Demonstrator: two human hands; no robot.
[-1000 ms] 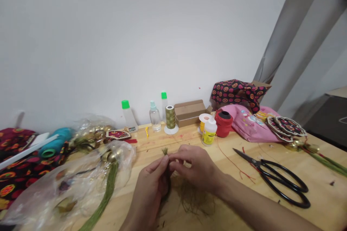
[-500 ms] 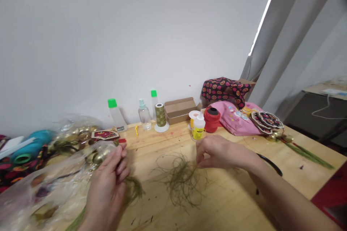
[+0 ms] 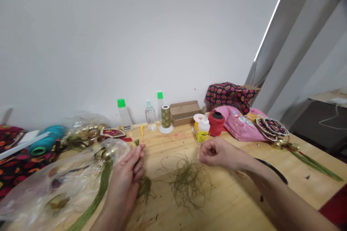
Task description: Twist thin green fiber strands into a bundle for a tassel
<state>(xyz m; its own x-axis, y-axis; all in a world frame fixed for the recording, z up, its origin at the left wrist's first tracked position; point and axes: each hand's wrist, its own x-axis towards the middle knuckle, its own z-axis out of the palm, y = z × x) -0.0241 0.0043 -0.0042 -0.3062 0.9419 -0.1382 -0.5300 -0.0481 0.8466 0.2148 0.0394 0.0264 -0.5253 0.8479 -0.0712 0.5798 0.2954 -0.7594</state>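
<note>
My left hand [image 3: 126,177] is closed around a bundle of olive-green threads [image 3: 137,142]. Its short cut top pokes up above the thumb and fingertips, and loose strands [image 3: 145,189] hang out beneath the palm. My right hand [image 3: 217,153] is closed in a pinch above the table, right of a tangled heap of green thread [image 3: 188,182]. Whatever its fingertips hold, if anything, is too fine or hidden to see. A long green tassel [image 3: 94,198] lies left of my left hand, beside a clear plastic bag [image 3: 73,173] with gold bells [image 3: 104,154] on it.
Along the wall stand green-capped bottles [image 3: 125,117], a spray bottle [image 3: 150,117], a green thread spool [image 3: 166,117] and a cardboard box [image 3: 185,113]. A glue bottle [image 3: 202,130], red thread cone [image 3: 216,124] and pink bag [image 3: 241,126] sit right. A black curved handle [image 3: 275,171] lies behind my right forearm.
The whole view has shifted slightly. My left hand has moved right with the thread bundle, whose cut top now shows more clearly. My right hand stays pinched near the same spot.
</note>
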